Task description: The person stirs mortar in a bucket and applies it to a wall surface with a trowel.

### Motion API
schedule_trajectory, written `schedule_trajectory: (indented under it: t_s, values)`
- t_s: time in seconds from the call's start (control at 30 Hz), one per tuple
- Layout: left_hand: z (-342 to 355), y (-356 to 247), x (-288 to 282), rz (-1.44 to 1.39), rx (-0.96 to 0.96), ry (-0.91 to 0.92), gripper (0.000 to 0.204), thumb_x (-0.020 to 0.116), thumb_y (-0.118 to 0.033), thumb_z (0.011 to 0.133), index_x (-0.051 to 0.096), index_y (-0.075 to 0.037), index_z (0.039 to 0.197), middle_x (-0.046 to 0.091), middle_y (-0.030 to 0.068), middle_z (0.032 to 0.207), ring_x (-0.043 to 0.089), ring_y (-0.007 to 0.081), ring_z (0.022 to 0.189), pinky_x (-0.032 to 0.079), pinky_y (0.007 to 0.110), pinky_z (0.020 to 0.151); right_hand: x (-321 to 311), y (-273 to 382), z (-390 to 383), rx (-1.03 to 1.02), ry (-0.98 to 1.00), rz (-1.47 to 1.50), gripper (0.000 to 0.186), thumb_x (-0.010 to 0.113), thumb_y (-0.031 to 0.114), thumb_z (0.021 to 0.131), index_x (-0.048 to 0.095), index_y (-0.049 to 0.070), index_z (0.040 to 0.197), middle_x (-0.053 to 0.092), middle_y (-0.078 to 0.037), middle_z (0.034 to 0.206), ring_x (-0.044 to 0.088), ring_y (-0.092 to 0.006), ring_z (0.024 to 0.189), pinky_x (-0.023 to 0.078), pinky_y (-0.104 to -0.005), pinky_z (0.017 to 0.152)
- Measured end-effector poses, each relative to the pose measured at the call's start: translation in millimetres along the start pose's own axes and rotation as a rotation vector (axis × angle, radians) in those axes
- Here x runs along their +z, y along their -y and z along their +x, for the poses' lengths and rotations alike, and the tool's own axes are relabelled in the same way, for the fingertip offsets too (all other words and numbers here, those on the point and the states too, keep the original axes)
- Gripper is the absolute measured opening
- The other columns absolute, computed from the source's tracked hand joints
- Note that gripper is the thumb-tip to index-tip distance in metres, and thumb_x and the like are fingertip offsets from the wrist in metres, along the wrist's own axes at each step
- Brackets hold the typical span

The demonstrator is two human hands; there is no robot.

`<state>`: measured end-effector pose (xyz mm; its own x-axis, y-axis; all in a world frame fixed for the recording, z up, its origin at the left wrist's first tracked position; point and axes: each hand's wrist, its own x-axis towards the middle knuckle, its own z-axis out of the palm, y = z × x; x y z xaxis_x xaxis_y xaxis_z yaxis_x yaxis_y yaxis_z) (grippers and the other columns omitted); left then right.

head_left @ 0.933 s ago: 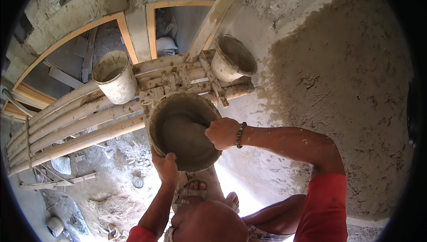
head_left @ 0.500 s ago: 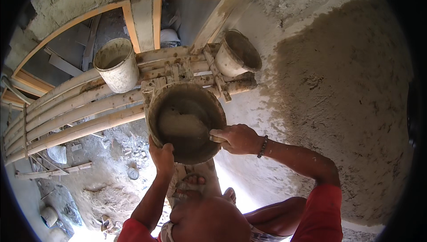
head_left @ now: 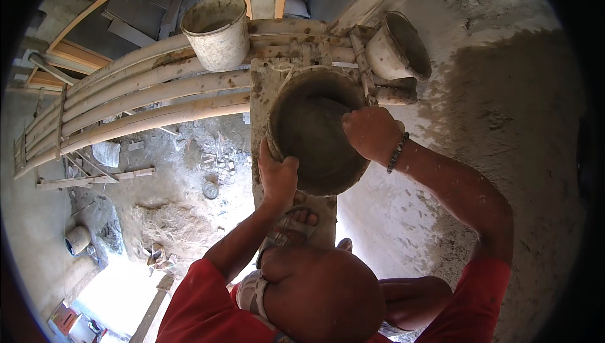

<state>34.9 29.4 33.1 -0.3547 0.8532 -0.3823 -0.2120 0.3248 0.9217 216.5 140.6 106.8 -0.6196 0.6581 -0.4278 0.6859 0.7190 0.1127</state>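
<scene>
Wide dark bucket (head_left: 331,187) sits on the plank (head_left: 324,217), just beyond the foot (head_left: 296,223), and we see grey mix (head_left: 312,129) inside, smooth and wet-looking. Left hand (head_left: 278,176) is clamped on the near-left rim, thumb toward the inside, fingers around the outer wall. Right hand (head_left: 374,134) is curled tight at the right side of the opening, bracelet (head_left: 397,152) on the wrist; we judge it grips a tool handle, but the tool is hidden, and we can't tell whether the knuckles touch the rim. Handling: we'd expect the bucket to be heavy with mix in it, its wall fairly stiff with a little give, not fragile. Mix looks soft and thick, likely to drag and slop if the bucket tips. Rim is smeared, so probably gritty and slick; we'd take hold with a full wrap over the edge, as the left hand does, and use opposite sides of the rim for any lift. Around it: a pale bucket (head_left: 220,47) on the bamboo poles (head_left: 189,108) beyond to the left, a tilted bucket (head_left: 384,56) beyond to the right, and the wall (head_left: 517,91) with its darker patch on the right.
</scene>
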Motion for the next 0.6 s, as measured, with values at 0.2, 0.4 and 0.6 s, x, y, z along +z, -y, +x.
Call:
schedule_trajectory:
  t_s: [0.2, 0.4, 0.6]
  values:
    - [-3, 8, 1, 0.027, -0.038, -0.040, 0.063, 0.054, -0.001, 0.068, 0.049, 0.005, 0.130, 0.065, 0.0213, 0.112, 0.062, 0.0309, 0.106, 0.045, 0.037, 0.097, 21, -22, -9, -0.038, 0.385, 0.538, 0.024, 0.061, 0.016, 0.084, 0.070, 0.001, 0.100, 0.071, -0.019, 0.087, 0.070, -0.0322, 0.080, 0.057, -0.0419, 0.074]
    - [0, 1, -4, -0.008, -0.040, -0.012, 0.064, 0.055, -0.003, 0.068, 0.048, 0.006, 0.131, 0.064, 0.0222, 0.113, 0.062, 0.0315, 0.105, 0.046, 0.037, 0.096, 25, 4, -38, 0.256, 0.335, 1.285, 0.044, 0.067, 0.014, 0.083, 0.060, -0.001, 0.124, 0.071, -0.018, 0.095, 0.066, -0.0224, 0.070, 0.056, -0.0346, 0.071]
    - [10, -1, -12, 0.031, -0.100, 0.004, 0.063, 0.055, -0.004, 0.068, 0.049, 0.006, 0.130, 0.064, 0.0216, 0.111, 0.062, 0.0314, 0.103, 0.046, 0.037, 0.095, 21, -1, -73, 0.002, -0.030, 0.556, 0.036, 0.067, 0.015, 0.087, 0.060, 0.008, 0.122, 0.065, -0.014, 0.084, 0.066, -0.0251, 0.068, 0.054, -0.0367, 0.064]
